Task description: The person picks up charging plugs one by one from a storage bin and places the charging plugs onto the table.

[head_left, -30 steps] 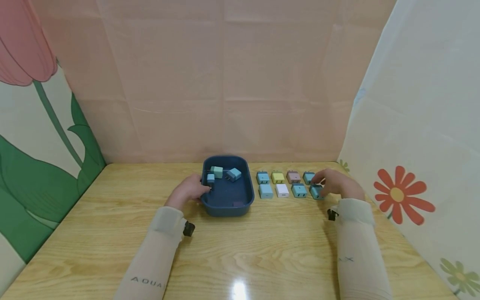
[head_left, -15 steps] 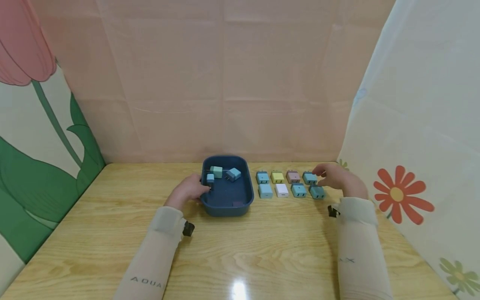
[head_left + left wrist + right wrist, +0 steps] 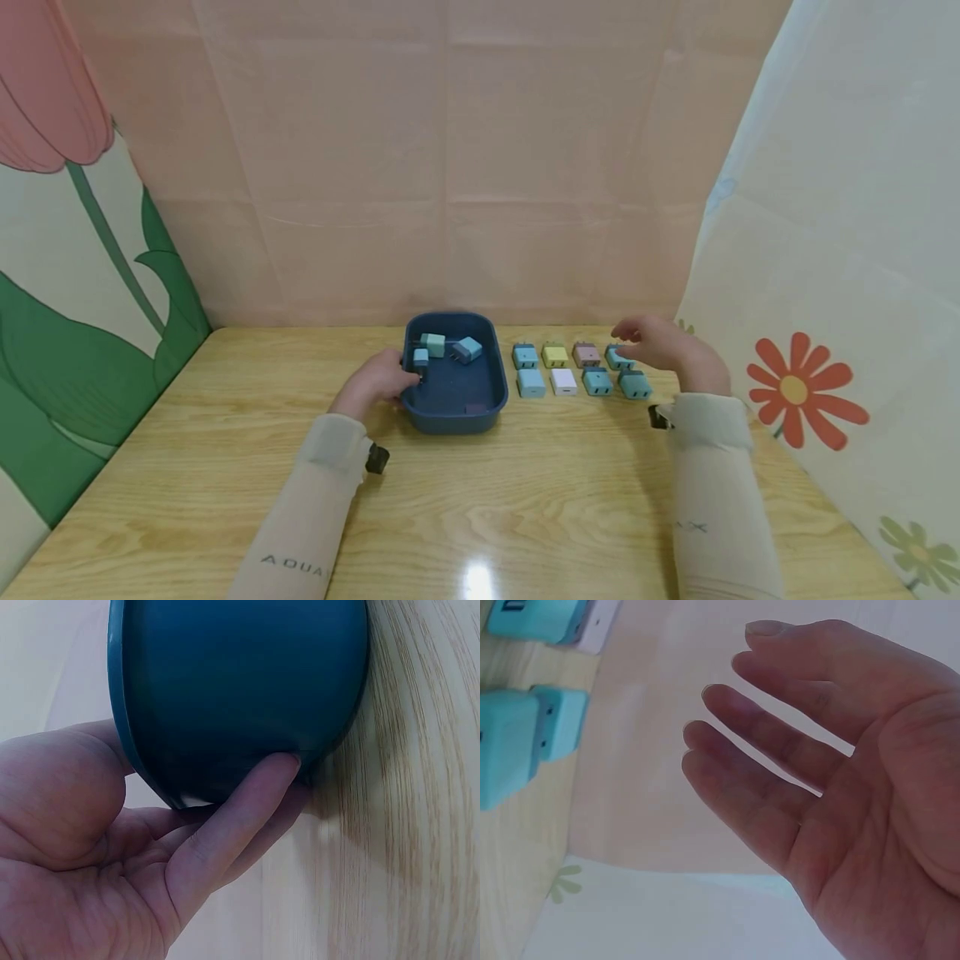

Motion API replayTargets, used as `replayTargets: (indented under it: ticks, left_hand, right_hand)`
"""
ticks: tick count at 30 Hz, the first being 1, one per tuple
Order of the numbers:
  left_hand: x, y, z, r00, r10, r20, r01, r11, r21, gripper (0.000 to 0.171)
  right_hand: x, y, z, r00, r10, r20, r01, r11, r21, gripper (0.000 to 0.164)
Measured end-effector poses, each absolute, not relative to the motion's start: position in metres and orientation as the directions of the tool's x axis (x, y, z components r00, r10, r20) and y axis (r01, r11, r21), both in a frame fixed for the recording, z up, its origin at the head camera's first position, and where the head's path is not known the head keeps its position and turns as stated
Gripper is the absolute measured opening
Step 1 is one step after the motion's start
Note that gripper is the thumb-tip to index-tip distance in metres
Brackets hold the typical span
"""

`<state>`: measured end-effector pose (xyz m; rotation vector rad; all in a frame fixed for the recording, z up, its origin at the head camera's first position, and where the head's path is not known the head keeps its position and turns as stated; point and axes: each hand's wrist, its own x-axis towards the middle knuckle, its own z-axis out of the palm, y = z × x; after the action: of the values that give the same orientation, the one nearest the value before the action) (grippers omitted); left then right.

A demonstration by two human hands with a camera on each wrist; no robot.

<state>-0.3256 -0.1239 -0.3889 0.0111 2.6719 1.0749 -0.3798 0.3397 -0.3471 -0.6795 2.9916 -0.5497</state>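
Note:
My left hand [image 3: 381,377] grips the left side of a dark blue plastic bin [image 3: 453,423], thumb over the rim; in the left wrist view its fingers lie along the outer wall [image 3: 247,682]. Inside the bin are a mint green charger plug [image 3: 433,344], a blue one [image 3: 468,349], a smaller blue one [image 3: 421,357] and a dark purplish piece [image 3: 476,408]. My right hand [image 3: 660,343] is raised over the right end of two rows of charger plugs, fingers loosely bent and holding nothing. It partly covers the back right blue charger plug [image 3: 618,358].
The rows hold a yellow charger plug [image 3: 556,356], a pink one [image 3: 587,355], a white one [image 3: 564,382] and several blue ones, including a teal one [image 3: 634,384] at front right. A pink backdrop [image 3: 465,167] and a flowered side sheet [image 3: 840,275] border the wooden table [image 3: 480,500].
My right hand has let go of the teal charger plug at front right, drawn back and lifted above the rows. The left hand and the bin have stayed put.

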Motion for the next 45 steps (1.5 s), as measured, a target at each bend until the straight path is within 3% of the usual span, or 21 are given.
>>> replayTargets:
  ticks: [17,26,39,45]
  left_hand:
    - [-0.328,-0.126,-0.39,-0.965,0.099,-0.244,-0.102,0.714,0.693,0.039]
    - [-0.327,-0.129,-0.39,-0.963,0.105,-0.247,-0.104,0.701,0.705,0.041]
    - [-0.329,-0.129,-0.391,-0.964,0.11,-0.242,-0.099,0.697,0.711,0.04]
    - [-0.329,-0.13,-0.392,-0.966,0.121,-0.228,-0.077,0.707,0.703,0.037]
  right_hand:
    - [-0.355,0.251,-0.324,-0.861,-0.508,0.013,-0.496,0.834,-0.24,0.041]
    - [-0.349,0.194,-0.338,-0.736,-0.677,0.027,-0.67,0.722,-0.175,0.034]
    - [-0.34,0.14,-0.363,-0.635,-0.771,-0.041,-0.771,0.636,-0.021,0.033]
    - [-0.337,0.126,-0.372,-0.598,-0.798,-0.073,-0.799,0.601,-0.022,0.031]
